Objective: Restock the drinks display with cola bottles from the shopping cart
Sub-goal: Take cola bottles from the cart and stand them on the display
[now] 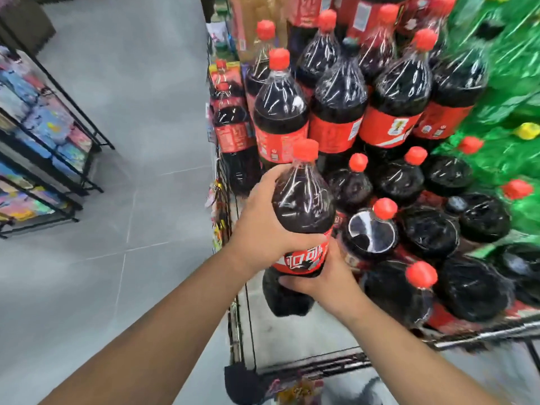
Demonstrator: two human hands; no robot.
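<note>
Above a grey tiled shop floor (pixel 117 141), the large clear-plastic cola bottle with red cap and label (pixel 302 206) stood near-upright (dark, full) between both hands, left hand (pixel 263 226) gripping its shoulder, right hand (pixel 327 276) clasping lower, bare display shelf (pixel 292 343) just beneath them.

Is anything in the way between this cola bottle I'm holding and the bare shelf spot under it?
Nothing visible. The cola bottle, gripped by the left hand and right hand, hangs right over the bare shelf patch; the nearest standing bottle is off to its right.
</note>
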